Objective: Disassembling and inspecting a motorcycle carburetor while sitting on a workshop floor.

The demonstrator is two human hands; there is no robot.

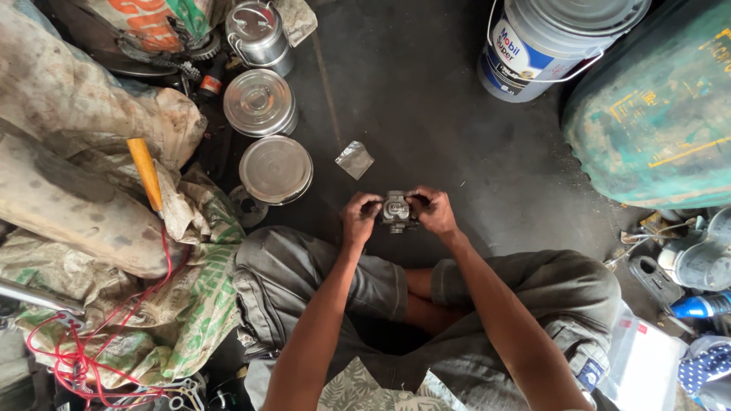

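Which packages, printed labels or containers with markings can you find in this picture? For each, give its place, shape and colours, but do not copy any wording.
Plastic bucket: top right, round, grey, with a blue and white label and wire handle.
Drum: far right, large, green, with yellow markings.
Printed sack: top left, crumpled, white with orange and green print.
Woven sack: lower left on the floor, whitish with green print.
Foil wrapper: floor, above the hands, small, silvery.

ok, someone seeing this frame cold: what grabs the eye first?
Dead centre, the left hand and right hand hold a small grey metal part between them, above the dark floor. Left of them stand three round steel tins; a huge green drum fills the upper right.
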